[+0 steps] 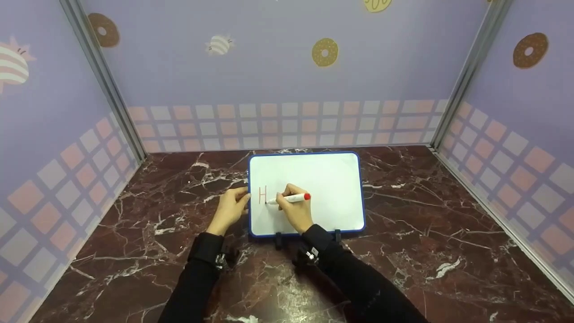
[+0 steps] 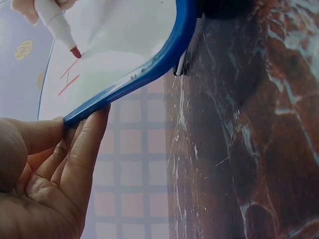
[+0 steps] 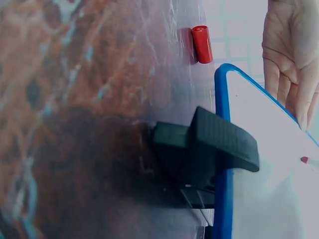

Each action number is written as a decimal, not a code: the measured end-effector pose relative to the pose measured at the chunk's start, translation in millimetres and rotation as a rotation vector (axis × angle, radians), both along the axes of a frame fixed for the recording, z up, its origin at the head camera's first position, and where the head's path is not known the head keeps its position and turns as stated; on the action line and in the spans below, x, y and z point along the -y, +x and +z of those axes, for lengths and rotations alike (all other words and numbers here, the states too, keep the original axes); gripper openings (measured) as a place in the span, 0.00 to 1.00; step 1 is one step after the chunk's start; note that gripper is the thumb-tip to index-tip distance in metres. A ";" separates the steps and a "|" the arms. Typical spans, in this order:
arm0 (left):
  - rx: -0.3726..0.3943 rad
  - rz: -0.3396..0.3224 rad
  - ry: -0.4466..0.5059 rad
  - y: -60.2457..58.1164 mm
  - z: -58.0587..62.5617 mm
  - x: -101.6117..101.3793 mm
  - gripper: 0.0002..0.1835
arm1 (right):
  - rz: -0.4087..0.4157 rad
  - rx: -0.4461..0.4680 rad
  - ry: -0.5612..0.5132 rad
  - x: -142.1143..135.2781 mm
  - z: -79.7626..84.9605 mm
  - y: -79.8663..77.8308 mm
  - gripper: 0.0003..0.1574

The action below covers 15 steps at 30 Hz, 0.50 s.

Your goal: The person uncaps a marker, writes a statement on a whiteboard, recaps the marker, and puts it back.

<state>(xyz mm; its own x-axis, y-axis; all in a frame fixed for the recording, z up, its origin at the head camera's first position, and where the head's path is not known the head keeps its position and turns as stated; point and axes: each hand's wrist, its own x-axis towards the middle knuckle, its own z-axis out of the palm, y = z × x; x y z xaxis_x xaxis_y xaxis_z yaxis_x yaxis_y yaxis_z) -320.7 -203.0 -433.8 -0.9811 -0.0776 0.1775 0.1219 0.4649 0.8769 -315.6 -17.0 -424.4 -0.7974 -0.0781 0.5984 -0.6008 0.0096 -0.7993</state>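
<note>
A whiteboard point(image 1: 332, 193) with a blue frame stands tilted back on a black stand point(image 1: 278, 241). A red letter H point(image 1: 263, 194) is drawn near its left side. My left hand point(image 1: 229, 208) pinches the board's left edge, thumb in front and fingers behind, as the left wrist view shows point(image 2: 55, 169). My right hand point(image 1: 296, 211) grips a white marker point(image 1: 293, 198) with a red end, its red tip point(image 2: 75, 52) at the foot of the H's right stroke. In the right wrist view, a black hook of the stand point(image 3: 224, 144) laps over the board's lower edge.
A red cap point(image 3: 202, 45) stands on the dark marbled table point(image 1: 403, 251), low beside the board in the right wrist view. Patterned purple walls point(image 1: 269, 80) close in the table at the back and both sides, with metal posts point(image 1: 105, 85) at the corners.
</note>
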 end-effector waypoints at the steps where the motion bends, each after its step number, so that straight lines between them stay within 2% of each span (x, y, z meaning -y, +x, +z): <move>1: -0.002 -0.001 -0.003 -0.3 -0.2 0.1 0.20 | 0.004 0.004 -0.001 0.0 0.3 0.4 0.13; 5: -0.006 0.005 -0.006 -1.0 -1.0 0.2 0.20 | 0.011 0.002 0.001 -0.1 1.3 0.2 0.13; 10: 0.006 0.006 0.011 -1.2 -1.0 -0.2 0.20 | 0.021 0.029 -0.058 -3.0 -1.9 -2.4 0.14; 15: 0.013 -0.001 0.009 -1.1 0.0 -0.7 0.21 | -0.018 0.050 -0.117 -6.8 -5.3 -5.2 0.14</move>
